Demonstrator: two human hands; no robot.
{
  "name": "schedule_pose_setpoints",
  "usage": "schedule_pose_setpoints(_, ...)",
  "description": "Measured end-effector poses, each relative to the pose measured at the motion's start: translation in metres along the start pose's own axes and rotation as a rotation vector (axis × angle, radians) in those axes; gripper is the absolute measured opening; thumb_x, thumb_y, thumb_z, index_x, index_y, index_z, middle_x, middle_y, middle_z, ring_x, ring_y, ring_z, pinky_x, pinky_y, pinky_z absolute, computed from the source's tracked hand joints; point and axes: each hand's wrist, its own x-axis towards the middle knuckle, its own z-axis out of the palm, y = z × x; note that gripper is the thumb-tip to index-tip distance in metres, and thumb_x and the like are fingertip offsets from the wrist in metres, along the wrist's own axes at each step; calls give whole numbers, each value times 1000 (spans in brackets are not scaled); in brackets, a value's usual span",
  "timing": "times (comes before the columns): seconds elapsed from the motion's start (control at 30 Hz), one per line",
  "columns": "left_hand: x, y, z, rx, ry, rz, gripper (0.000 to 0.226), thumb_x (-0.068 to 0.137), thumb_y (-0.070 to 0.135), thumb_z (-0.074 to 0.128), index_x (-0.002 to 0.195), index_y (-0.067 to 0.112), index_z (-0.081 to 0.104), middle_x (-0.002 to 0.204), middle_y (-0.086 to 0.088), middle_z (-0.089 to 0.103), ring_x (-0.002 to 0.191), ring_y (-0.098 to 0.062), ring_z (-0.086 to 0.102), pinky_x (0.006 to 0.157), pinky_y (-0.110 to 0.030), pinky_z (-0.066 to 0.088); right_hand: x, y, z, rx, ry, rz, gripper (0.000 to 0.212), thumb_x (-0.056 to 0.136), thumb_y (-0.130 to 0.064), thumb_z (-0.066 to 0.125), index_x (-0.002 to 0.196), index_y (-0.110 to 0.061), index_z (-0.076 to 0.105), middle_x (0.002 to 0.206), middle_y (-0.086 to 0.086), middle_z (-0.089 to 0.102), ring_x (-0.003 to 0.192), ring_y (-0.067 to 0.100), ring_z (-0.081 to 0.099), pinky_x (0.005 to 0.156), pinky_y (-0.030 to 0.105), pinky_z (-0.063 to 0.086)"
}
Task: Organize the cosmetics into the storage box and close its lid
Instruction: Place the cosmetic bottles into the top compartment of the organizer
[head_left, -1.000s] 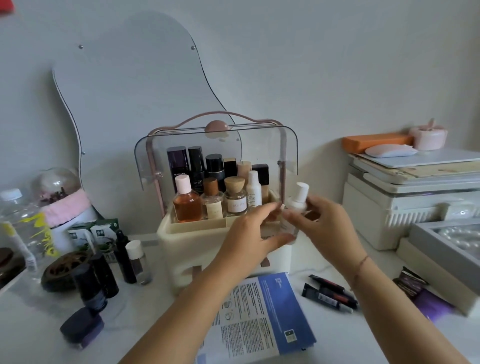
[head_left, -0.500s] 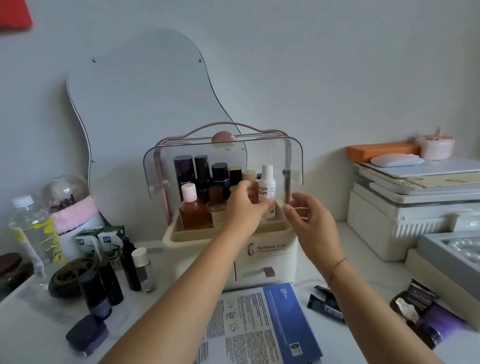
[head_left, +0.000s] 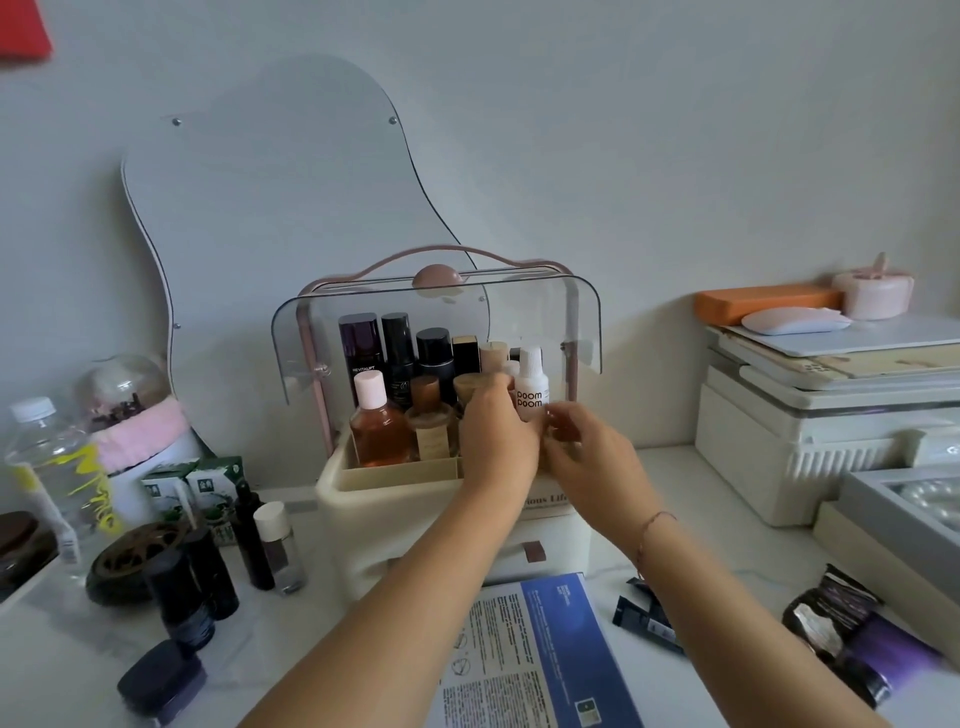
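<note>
white bottle (head_left: 531, 388) (upright) in box (head_left: 358, 501), lid (head_left: 584, 317) raised

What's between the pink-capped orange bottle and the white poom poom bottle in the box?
Head view: a brown-capped bottle, a wooden-capped bottle and the person's left hand.

Your left hand (head_left: 498, 431): arm stretched forward, fingers curled
Your right hand (head_left: 587, 457): just beside the left, fingertips bunched
</note>
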Motion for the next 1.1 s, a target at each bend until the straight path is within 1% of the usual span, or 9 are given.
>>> schedule_pose_setpoints(0.17,1,-3,-7,43,-23,-33,32,81,21,72,107,11,58,103,-5,68,95,-22,64,79,-36,52,11,-9,6,-82,-57,8,37,92,-13,47,128,-19,48,115,2,64,102,20,60,90,38,49)
schedule_pose_setpoints(0.33,-5,-10,-17,43,6,16,21,84,27,69,98,12,62,92,-1,69,83,-18,65,66,-29,49,16,-13,13,-164,-92,16,32,93,-17,45,125,-17,48,107,5,68,98,26,62,93,41,45)
schedule_pose_setpoints(0.4,-7,-14,-21,82,40,34,21,86,29,67,99,13,64,93,0,68,82,-17,64,69,-31,50,18,-14,18,-239,-82,18,27,94,-24,45,120,-20,50,104,1,68,94,24,62,93,37,41)
schedule_pose_setpoints(0.47,-9,-19,-24,95,67,29,18,86,24,68,100,14,63,93,1,68,82,-16,64,67,-26,47,20,-15,22,-315,-41,26,24,94,-31,44,114,-22,53,102,-4,67,90,20,62,87,31,33)
schedule_pose_setpoints(0.63,-10,-28,-29,125,60,-2,19,86,16,66,106,14,64,97,-1,71,91,-17,65,70,-22,43,26,-19,28,-398,40,40,24,92,-41,45,101,-22,58,95,-4,69,86,19,63,80,31,27)
schedule_pose_setpoints(0.8,-10,-30,-28,178,11,18,32,89,18,62,121,15,59,108,-2,69,101,-19,63,78,-26,45,27,-15,28,-414,47,53,27,93,-42,44,107,-22,56,90,-4,69,83,19,63,82,32,30)
schedule_pose_setpoints(0.9,-10,-30,-29,192,19,36,36,90,16,59,126,12,56,118,-4,60,107,-22,58,84,-29,44,27,-16,29,-380,69,51,31,92,-44,46,113,-22,52,90,-2,70,85,22,63,80,33,33)
schedule_pose_setpoints(1.0,-10,-30,-29,212,14,61,37,92,14,55,129,12,55,127,-5,51,111,-23,55,86,-28,42,28,-21,31,-334,88,52,31,89,-41,51,110,-19,50,91,2,69,82,27,62,69,33,45)
schedule_pose_setpoints(1.1,-11,-29,-30,183,-31,108,39,92,10,53,130,15,55,130,-3,51,111,-21,55,84,-24,40,29,-23,31,-294,108,59,28,88,-38,52,106,-16,49,92,5,66,81,27,60,64,33,47)
